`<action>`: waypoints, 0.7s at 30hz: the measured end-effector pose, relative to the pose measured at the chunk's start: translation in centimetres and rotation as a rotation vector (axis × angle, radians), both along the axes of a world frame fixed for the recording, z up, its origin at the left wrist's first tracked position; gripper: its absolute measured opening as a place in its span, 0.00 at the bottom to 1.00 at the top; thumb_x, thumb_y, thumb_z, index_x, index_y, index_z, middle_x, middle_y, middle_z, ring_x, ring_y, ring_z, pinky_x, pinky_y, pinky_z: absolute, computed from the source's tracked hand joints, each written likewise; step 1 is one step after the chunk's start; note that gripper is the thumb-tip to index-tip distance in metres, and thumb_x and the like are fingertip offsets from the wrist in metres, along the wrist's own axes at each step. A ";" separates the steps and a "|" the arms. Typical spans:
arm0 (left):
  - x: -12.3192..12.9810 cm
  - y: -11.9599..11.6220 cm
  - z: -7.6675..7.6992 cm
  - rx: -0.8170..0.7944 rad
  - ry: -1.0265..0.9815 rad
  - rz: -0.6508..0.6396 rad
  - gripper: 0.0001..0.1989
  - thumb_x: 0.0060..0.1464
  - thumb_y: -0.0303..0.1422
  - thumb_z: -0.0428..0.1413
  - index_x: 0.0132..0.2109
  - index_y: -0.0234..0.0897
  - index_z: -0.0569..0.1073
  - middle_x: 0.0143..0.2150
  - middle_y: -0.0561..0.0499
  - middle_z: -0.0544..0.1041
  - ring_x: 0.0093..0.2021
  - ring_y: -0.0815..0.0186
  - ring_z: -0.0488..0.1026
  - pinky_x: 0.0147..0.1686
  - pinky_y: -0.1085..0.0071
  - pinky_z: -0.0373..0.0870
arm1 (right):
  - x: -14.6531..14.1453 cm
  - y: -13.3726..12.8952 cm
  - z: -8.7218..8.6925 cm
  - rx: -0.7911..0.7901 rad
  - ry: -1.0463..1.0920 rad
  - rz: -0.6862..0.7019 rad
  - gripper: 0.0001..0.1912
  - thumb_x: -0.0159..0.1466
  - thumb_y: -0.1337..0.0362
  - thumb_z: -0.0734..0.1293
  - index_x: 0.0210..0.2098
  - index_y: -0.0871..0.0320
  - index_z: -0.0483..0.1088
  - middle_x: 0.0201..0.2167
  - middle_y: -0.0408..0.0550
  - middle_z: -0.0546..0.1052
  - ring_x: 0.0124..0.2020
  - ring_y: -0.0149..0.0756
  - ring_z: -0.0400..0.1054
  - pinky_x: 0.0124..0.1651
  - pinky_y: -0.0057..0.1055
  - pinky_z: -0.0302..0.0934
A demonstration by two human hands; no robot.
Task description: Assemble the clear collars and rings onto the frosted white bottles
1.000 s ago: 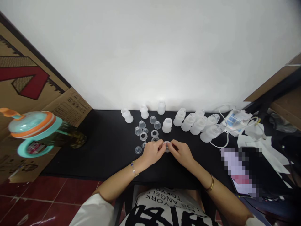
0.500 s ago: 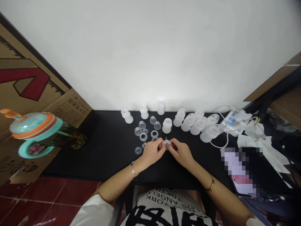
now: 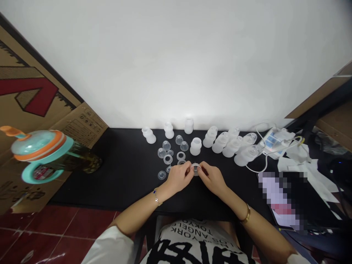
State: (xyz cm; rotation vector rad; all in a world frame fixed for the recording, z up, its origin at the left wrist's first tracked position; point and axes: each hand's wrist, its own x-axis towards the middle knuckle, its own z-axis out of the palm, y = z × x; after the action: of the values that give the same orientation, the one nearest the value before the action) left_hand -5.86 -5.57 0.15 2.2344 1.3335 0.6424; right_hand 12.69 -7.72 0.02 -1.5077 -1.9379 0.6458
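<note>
Between my left hand (image 3: 178, 177) and my right hand (image 3: 212, 179), a small transparent plastic ring (image 3: 195, 169) is pinched by the fingertips of both, just above the black table top (image 3: 115, 183). Close to my left fingers lie further transparent rings (image 3: 180, 156) and small clear cups (image 3: 162, 175). Behind them stands a frosted, bottle-shaped silicone piece (image 3: 195, 146). Part of the held ring is hidden by my fingers.
Frosted funnel-shaped pieces (image 3: 231, 147) stand in a row along the wall. A white pump unit (image 3: 273, 141) with a cable lies back right, beside papers and a pixelated device (image 3: 279, 200). A teal-and-orange lidded cup (image 3: 38, 146) stands left, before cardboard (image 3: 79, 124).
The ring has turned in my fingers, from nearly edge-on to showing its open face. My hands stay in about the same place.
</note>
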 end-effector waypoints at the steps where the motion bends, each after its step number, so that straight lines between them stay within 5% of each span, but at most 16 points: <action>1: 0.0 0.0 0.1 0.000 -0.006 -0.001 0.12 0.66 0.36 0.47 0.33 0.40 0.65 0.24 0.55 0.72 0.25 0.67 0.71 0.27 0.71 0.53 | 0.0 0.0 0.0 -0.005 0.003 0.000 0.12 0.70 0.57 0.58 0.31 0.53 0.63 0.20 0.39 0.69 0.21 0.33 0.64 0.27 0.28 0.50; 21: 0.1 -0.3 0.2 0.020 0.029 0.005 0.12 0.62 0.33 0.49 0.29 0.39 0.63 0.21 0.55 0.68 0.23 0.67 0.67 0.27 0.70 0.50 | -0.5 -0.3 0.3 0.034 0.049 -0.022 0.16 0.67 0.55 0.61 0.26 0.53 0.57 0.17 0.38 0.66 0.18 0.31 0.61 0.25 0.27 0.49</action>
State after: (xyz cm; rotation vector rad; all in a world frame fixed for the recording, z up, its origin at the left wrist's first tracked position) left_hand -5.76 -5.85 0.31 2.2645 1.3531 0.6301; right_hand 12.18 -8.06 0.35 -1.4764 -1.8838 0.6313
